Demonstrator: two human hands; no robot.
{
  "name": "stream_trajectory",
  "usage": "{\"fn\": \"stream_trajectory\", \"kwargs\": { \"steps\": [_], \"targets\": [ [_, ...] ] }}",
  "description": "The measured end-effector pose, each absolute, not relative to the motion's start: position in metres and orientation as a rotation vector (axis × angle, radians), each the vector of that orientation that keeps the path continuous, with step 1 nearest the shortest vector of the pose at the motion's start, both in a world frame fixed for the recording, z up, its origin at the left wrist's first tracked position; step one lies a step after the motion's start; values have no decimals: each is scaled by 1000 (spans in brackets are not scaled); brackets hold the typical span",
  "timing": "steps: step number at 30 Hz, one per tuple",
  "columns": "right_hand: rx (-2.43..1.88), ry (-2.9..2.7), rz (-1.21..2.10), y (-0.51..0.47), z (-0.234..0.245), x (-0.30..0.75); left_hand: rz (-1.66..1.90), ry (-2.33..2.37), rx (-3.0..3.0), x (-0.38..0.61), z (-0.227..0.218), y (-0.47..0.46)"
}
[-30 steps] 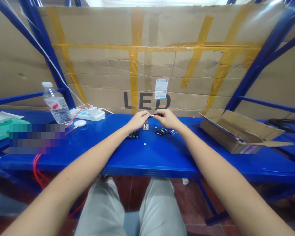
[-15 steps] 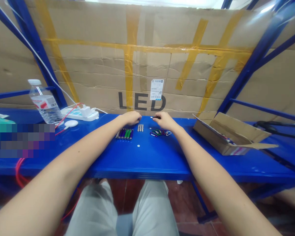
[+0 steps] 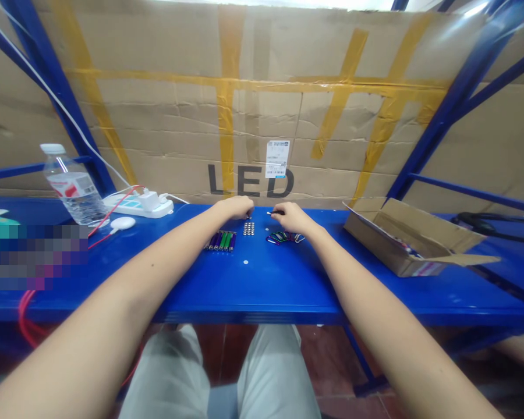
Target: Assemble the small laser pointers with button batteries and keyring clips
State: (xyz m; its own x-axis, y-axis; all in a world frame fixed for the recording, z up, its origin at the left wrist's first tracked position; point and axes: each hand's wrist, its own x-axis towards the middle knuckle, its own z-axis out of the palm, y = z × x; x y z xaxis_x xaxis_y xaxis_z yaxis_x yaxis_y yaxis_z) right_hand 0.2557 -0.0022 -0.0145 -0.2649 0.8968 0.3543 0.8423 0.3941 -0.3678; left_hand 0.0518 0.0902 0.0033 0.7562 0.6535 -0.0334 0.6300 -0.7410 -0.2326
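Observation:
My left hand (image 3: 239, 206) reaches to the back of the blue table (image 3: 253, 285), fingertips closed just behind a grid of small silver button cells (image 3: 248, 228). Whatever lies between those fingers is too small to make out. My right hand (image 3: 293, 216) is closed around a short dark tube with a shiny end (image 3: 275, 213), which points left. Several slim purple and green metal tubes (image 3: 223, 241) lie side by side in a row, partly behind my left forearm. Coloured carabiners (image 3: 283, 237) lie in an overlapping row below my right hand.
An open cardboard box (image 3: 402, 238) stands on the right. On the left are a water bottle (image 3: 72, 183), a white power strip (image 3: 133, 203), a round white charger (image 3: 123, 223) and red cables (image 3: 24, 311). A large taped cardboard sheet (image 3: 179, 128) rises behind the table.
My left hand has shifted slightly right, its fingertips now at the back edge of the button cells. My right hand still holds the dark tube in nearly the same place.

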Motion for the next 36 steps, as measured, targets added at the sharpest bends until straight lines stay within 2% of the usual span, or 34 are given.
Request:
{"fn": "stream_trajectory", "kwargs": {
  "steps": [6, 14, 17, 26, 36],
  "targets": [
    [-1512, -2170, 171, -6, -12, 254, 141, -1061, -2743, 41, 6, 87],
    [-1451, -2001, 350, -7, -13, 243, -287, -1249, -2812, 16, -3, 83],
    [-1365, -2014, 422, 0, -21, 233, -380, -1175, -2883, 13, -11, 80],
    [-1484, -2276, 223, 10, -29, 217, -328, -1057, -2938, 12, -22, 81],
    [-1497, -2245, 272, 13, -30, 224, -346, -1009, -3003, 16, -23, 78]
  ]
}}
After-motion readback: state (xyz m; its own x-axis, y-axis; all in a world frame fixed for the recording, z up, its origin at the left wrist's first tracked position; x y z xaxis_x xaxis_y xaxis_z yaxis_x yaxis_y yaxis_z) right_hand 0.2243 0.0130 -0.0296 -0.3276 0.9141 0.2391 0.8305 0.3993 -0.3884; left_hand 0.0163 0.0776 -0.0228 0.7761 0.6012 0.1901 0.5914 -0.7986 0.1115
